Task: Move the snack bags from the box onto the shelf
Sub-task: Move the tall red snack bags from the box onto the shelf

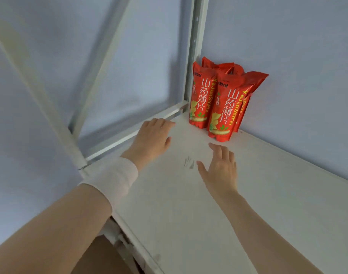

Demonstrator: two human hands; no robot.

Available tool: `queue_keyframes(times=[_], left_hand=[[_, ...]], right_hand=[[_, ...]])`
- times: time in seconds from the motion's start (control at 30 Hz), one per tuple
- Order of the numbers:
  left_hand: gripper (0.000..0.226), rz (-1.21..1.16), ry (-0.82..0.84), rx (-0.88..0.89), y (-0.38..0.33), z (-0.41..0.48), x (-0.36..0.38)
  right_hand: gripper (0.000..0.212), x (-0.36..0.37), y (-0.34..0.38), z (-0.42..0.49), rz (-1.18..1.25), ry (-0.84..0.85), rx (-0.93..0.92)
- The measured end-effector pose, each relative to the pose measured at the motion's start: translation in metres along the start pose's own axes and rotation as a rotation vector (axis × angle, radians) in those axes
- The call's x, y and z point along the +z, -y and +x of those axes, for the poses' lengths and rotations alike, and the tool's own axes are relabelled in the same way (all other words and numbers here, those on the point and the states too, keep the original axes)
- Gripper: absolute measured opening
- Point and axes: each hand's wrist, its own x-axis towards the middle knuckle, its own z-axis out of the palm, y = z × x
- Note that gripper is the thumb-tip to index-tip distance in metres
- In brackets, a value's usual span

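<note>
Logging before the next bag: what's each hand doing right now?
Left hand: open, holding nothing, over the shelf.
Right hand: open, holding nothing.

The front red snack bag point(221, 109) has big white words, 山药薄片, running down it. Yellow letters beside them say YaJunShiPin, and small letters say CRISPY. The second red bag point(200, 99) shows the same white words and CRISPY.

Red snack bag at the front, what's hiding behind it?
Behind the front snack bag stand more red bags, upright in the shelf corner against the wall. Their lower parts are covered, so the exact count is unclear.
</note>
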Motion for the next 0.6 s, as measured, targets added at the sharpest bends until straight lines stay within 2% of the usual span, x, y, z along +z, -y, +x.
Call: queue_keyframes(times=[0.1, 0.23, 0.47, 0.6], left_hand=[[0.047, 0.229, 0.098, -0.040, -0.004, -0.086, -0.021], [0.046, 0.347, 0.176, -0.174, -0.003, -0.197, -0.053], [0.037, 0.403, 0.248, -0.407, 0.023, -0.373, -0.082], [0.035, 0.397, 0.298, -0.539, 0.044, -0.465, -0.082]], right_hand=[[0.055, -0.011, 0.023, -0.050, -0.143, 0.191, -0.219], [0.052, -0.020, 0.062, -0.120, -0.236, 0.274, -0.464], [0.046, -0.003, 0.128, -0.232, -0.299, 0.337, -0.740], [0.044, 0.020, 0.159, -0.295, -0.292, 0.405, -0.839]])
